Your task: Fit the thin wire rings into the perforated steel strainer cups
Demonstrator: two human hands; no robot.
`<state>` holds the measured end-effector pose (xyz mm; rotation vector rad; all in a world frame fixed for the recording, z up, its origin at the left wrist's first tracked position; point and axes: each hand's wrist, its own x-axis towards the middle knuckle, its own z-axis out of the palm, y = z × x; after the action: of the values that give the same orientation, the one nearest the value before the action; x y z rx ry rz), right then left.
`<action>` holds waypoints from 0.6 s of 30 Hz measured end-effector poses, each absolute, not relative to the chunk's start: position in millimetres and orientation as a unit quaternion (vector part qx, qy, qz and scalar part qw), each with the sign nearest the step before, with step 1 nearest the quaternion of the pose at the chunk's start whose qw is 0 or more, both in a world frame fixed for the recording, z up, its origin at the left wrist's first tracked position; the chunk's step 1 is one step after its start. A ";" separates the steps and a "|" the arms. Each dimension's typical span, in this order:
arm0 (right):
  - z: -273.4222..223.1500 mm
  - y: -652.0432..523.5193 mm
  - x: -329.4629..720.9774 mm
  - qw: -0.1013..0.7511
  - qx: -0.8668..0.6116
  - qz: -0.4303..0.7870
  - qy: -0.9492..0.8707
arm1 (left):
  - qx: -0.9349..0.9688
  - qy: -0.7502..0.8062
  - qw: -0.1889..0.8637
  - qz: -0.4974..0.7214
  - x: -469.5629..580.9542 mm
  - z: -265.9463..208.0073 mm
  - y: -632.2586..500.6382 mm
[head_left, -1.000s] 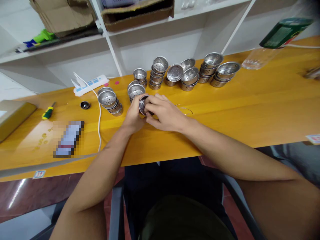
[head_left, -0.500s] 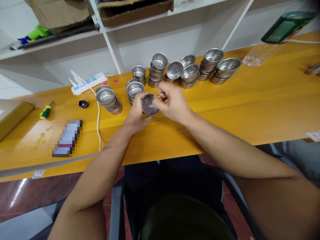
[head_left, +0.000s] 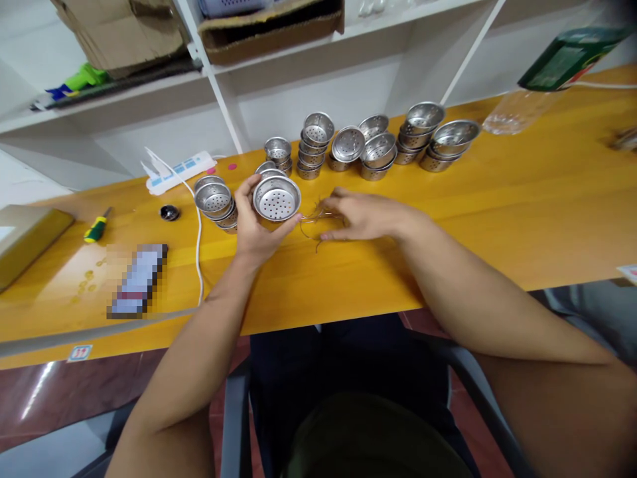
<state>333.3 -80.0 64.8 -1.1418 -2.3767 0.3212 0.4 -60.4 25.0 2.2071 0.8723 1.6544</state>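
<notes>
"Since both hands are busy, what does each have?"

"The left hand [head_left: 255,231] grasps a round, silver metal cup [head_left: 277,201] with a perforated bottom, thumb and fingers about its rim, its mouth tipped toward the wearer."

"And where is that?"

"Between the near and back edges of the yellow-orange wooden table [head_left: 458,226], in front of a low stack of similar silver cups [head_left: 271,172]. I can't tell whether the two touch."

"The right hand [head_left: 365,214]?"

"It reaches, palm down, over loose, thin, brownish wires [head_left: 313,217] on the table just right of the cup. Thumb and forefinger stand apart; whether the other fingers pinch a strand, I can't tell."

"What could go wrong?"

"A backward bump of the held cup might tip that stack toward the back edge, where leaning silver stacks [head_left: 378,151] stand close together; one toppling could take its neighbours. The rim could slip from the fingers too, smooth metal giving little to hold. And the wires, thin and crossed, might snag on each other or come up in a bunch if pulled hastily."
</notes>
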 end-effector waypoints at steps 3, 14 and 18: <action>74.2 -88.2 324.3 0.359 -0.460 0.036 -0.811 | 0.748 0.312 0.126 0.573 -0.6 24.2 -57.2; 70.5 -94.7 286.6 0.425 -0.277 0.232 -0.830 | 0.807 0.265 0.227 0.476 6.9 27.0 -78.0; 71.7 -86.0 293.3 0.435 -0.306 0.260 -0.806 | 0.820 0.268 0.199 0.464 2.2 33.5 -77.1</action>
<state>293.3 -86.0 71.7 -0.7618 -2.0051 0.6483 2.2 -77.1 33.5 2.2952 0.7488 1.2993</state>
